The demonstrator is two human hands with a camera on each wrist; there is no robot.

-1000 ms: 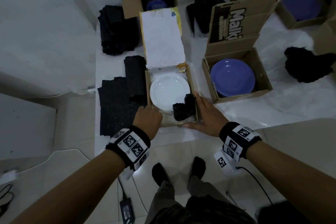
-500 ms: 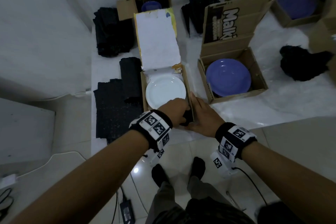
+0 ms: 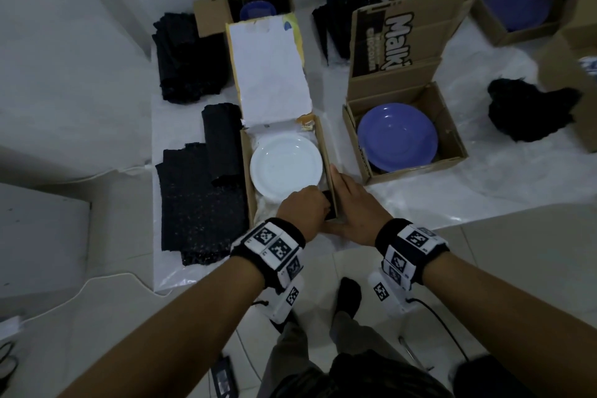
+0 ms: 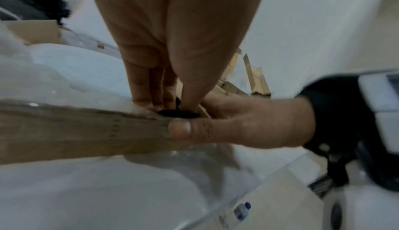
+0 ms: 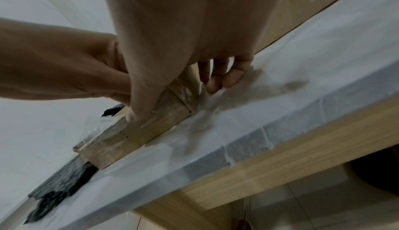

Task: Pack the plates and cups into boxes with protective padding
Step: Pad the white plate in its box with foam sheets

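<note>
A white plate (image 3: 286, 168) lies in an open cardboard box (image 3: 245, 171) lined with white wrap. At the box's near right corner my left hand (image 3: 324, 203) points its fingers (image 4: 146, 87) down and pinches a wad of black padding (image 4: 179, 112) wedged between plate and wall. Only a sliver of the black padding (image 3: 327, 200) shows in the head view. My right hand (image 3: 347, 203) grips that corner from outside. Its thumb (image 5: 134, 114) lies on the front wall of the box (image 5: 134, 136) and its fingers (image 5: 220, 78) on the side wall.
A second box (image 3: 452, 126) to the right holds a purple plate (image 3: 397, 136). Black padding mats (image 3: 200, 200) lie left of my box, with folded piles (image 3: 190, 58) behind and a crumpled wad (image 3: 529, 113) at the right. More boxes (image 3: 513, 3) stand at the back. The table edge (image 5: 259, 163) runs just before my wrists.
My left hand moved from the box's near left edge to its near right corner and pushed the black padding down there. The right hand has stayed on the corner.
</note>
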